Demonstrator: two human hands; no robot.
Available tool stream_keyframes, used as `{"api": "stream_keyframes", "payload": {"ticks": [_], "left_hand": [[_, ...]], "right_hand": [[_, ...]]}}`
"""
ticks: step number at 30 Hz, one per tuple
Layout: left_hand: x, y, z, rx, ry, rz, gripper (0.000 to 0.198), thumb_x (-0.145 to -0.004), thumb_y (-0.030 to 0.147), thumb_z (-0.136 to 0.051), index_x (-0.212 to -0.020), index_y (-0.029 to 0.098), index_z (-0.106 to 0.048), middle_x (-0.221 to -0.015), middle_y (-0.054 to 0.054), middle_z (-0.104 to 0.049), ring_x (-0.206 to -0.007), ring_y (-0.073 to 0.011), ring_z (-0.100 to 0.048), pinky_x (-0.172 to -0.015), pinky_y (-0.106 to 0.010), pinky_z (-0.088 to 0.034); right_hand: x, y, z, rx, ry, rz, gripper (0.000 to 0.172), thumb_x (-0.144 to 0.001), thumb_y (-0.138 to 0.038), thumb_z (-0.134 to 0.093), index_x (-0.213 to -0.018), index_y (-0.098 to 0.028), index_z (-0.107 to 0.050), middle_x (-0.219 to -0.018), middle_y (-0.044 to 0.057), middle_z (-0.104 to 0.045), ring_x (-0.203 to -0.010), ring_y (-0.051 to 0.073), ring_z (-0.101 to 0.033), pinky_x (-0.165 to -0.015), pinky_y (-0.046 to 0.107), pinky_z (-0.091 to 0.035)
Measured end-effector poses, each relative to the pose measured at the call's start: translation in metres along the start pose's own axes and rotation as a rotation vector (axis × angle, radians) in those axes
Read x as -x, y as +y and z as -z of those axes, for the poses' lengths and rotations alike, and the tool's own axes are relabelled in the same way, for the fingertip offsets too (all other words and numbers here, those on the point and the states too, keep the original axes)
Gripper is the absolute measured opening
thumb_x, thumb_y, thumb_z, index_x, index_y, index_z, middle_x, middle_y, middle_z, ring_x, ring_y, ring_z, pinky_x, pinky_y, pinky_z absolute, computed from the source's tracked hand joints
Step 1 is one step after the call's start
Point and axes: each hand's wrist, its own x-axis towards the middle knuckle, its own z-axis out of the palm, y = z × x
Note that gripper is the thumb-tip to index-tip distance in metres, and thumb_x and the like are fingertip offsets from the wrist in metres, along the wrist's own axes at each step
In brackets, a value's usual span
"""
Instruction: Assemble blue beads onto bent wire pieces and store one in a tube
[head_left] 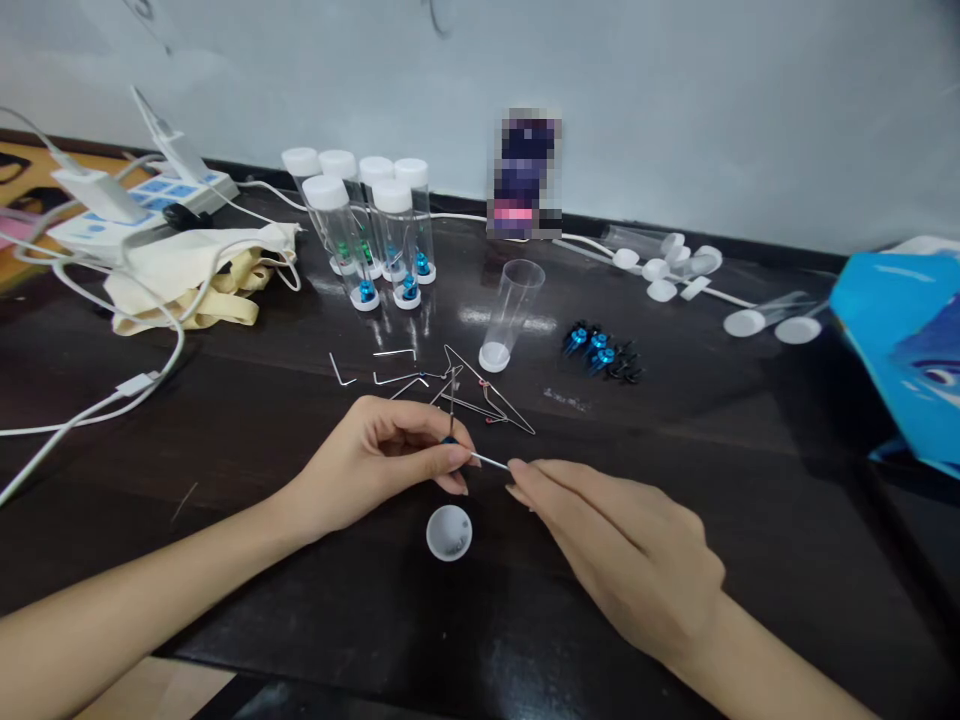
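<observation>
Two bare forearms stretch in over the dark table, and between their hands the fine work is going on. The left hand has thumb and fingers pinched narrow around a small dark piece, mostly hidden by the fingertips, with a slim metal shaft standing up out of the grip. Opposite, the right hand grips a thin rod between its gathered fingers, and the rod runs across to the left fingertips.

Just below the left fingers, on the person's side, sits a small white cup with tiny bits inside. Just past the left hand lie L-shaped keys and some bent wire. Beyond both hands, a clear tube stands upright on a white base, with blue and black parts farther off, past the right hand. Well beyond the left hand, six capped tubes stand bunched together near the wall.
</observation>
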Motion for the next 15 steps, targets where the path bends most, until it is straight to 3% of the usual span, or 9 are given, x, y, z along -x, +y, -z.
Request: {"api": "stream_keyframes", "payload": {"ticks": [6, 15], "left_hand": [[0.002, -0.002, -0.001, -0.148, 0.000, -0.068, 0.006, -0.081, 0.014, -0.070, -0.083, 0.013, -0.075, -0.072, -0.002, -0.075, -0.063, -0.0121, -0.071, -0.062, -0.017, -0.058], [0.007, -0.005, 0.002, -0.403, -0.018, -0.238, 0.007, -0.081, 0.018, -0.071, -0.087, 0.016, -0.076, -0.084, -0.004, -0.078, -0.076, -0.0180, -0.073, -0.070, -0.024, -0.059]], "right_hand": [[-0.013, -0.006, 0.002, -0.215, -0.061, -0.164, 0.010, -0.092, -0.009, -0.057, -0.095, -0.012, -0.067, -0.074, 0.001, -0.068, -0.061, 0.010, -0.062, -0.057, 0.022, -0.049], [-0.024, -0.004, 0.007, -0.661, -0.302, -0.717, 0.031, -0.096, -0.027, -0.053, -0.067, -0.017, -0.059, -0.052, -0.005, -0.056, -0.045, 0.007, -0.052, -0.045, 0.019, -0.038]]}}
